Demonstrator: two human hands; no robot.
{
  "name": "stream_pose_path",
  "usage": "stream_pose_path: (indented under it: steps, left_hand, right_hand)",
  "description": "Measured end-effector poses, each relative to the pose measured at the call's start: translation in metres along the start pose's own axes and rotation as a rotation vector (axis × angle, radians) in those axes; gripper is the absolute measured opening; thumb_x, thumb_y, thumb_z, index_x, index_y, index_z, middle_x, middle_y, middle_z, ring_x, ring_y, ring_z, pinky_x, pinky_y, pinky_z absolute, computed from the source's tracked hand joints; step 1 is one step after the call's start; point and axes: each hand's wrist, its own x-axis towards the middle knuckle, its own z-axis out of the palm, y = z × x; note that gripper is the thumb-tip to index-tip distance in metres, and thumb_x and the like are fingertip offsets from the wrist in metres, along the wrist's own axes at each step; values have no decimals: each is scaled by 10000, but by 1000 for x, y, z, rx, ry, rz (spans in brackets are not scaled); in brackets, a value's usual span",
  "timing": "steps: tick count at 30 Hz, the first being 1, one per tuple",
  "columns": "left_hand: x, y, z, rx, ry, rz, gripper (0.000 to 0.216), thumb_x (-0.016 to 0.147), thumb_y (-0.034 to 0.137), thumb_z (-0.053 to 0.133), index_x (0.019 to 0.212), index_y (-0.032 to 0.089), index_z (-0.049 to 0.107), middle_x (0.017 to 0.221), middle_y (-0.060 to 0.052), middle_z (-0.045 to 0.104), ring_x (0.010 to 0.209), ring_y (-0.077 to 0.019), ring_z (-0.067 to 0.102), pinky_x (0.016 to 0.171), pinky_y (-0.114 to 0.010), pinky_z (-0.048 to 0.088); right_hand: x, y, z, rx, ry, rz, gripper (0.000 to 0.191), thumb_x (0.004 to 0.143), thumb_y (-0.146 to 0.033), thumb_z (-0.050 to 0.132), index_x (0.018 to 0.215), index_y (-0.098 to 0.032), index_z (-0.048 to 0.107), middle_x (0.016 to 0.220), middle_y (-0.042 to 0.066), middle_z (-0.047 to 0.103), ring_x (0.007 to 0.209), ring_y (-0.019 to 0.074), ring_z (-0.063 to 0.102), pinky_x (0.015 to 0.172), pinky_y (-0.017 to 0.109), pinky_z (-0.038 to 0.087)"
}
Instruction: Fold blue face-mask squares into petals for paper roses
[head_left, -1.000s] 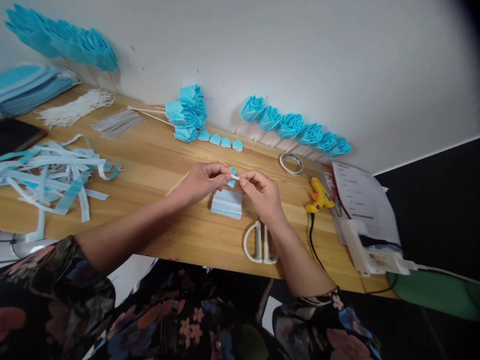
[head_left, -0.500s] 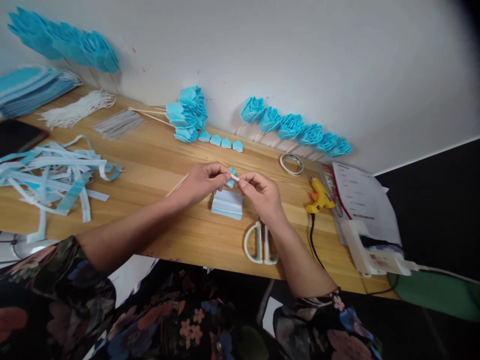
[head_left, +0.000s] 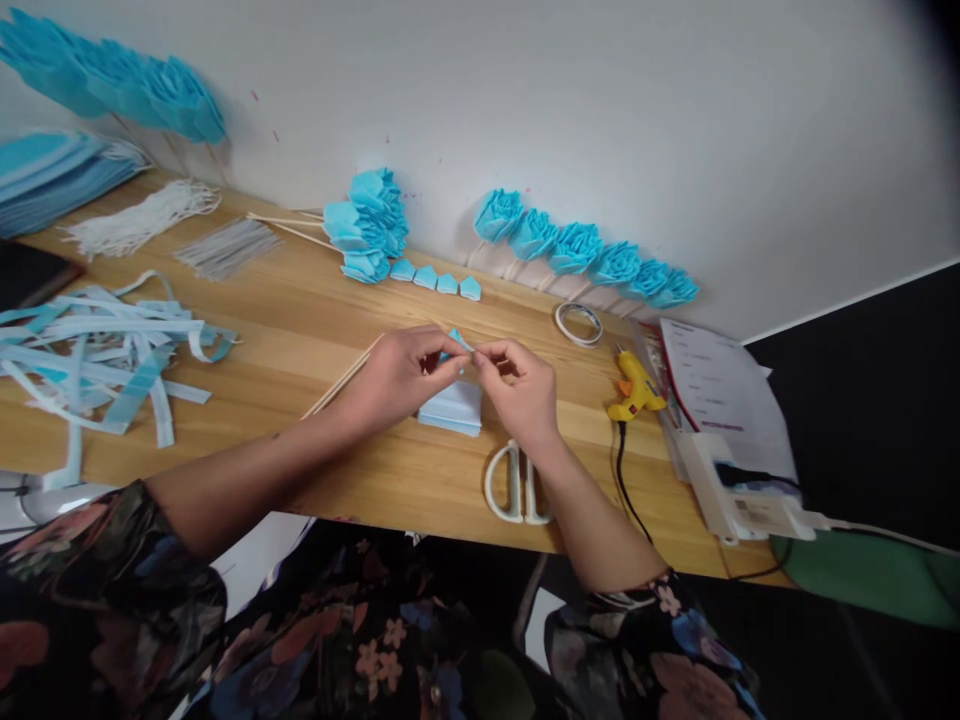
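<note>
My left hand (head_left: 405,372) and my right hand (head_left: 519,385) meet fingertip to fingertip over the middle of the table. Both pinch a small white strip (head_left: 466,347), mostly covered by the fingers. Just behind the fingertips shows a light-blue folded piece (head_left: 454,338); whether it is held or lies on the table I cannot tell. Below the hands lies a stack of pale blue fabric pieces (head_left: 450,408). White-handled scissors (head_left: 514,485) rest partly under my right wrist. Thin wooden sticks (head_left: 341,378) lie beside my left hand.
Blue fabric roses (head_left: 576,247) lean along the wall, with more bunched (head_left: 367,225) near small folded blue pieces (head_left: 425,277). A tape roll (head_left: 578,324), yellow glue gun (head_left: 636,385) and power strip (head_left: 739,495) are at right. Cut strips (head_left: 120,350) and masks (head_left: 60,180) lie left.
My fingertips have come closer together, and the white strip between them is now mostly hidden. The whole view has shifted slightly, and more of the wooden sticks shows.
</note>
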Motion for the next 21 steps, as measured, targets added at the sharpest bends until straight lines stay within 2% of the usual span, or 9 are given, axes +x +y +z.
stream_pose_path:
  steps: [3,8,15,21]
  left_hand:
    - [-2,-5,2,92,3,50,142,887,221,616,842,175,742,683,5,621,600,-102,506,567,-241,362]
    - [-3,-8,3,164,-15,43,145,888,211,626,934,183,761,681,8,604,591,-107,501,562,-249,356]
    - [-1,-10,1,190,-14,-3,108,881,220,629,849,179,723,689,6,626,581,-105,489,559,-252,347]
    - [-1,-10,1,206,-26,-79,145,873,275,607,845,174,708,623,21,579,542,-101,458,532,-245,317]
  right_hand:
    - [-3,0,1,-70,-20,-78,114,859,-254,628,837,-226,737,804,9,753,687,137,644,663,269,522]
    - [-4,1,2,-63,-32,-138,155,885,-202,610,908,-229,761,865,15,777,753,143,686,683,271,541]
    - [-5,0,2,-78,-66,-204,204,902,-167,594,976,-228,774,920,24,788,790,142,695,722,280,546]
    - [-5,0,1,-74,-87,-206,219,913,-195,582,995,-243,779,958,31,790,829,158,707,760,304,553]
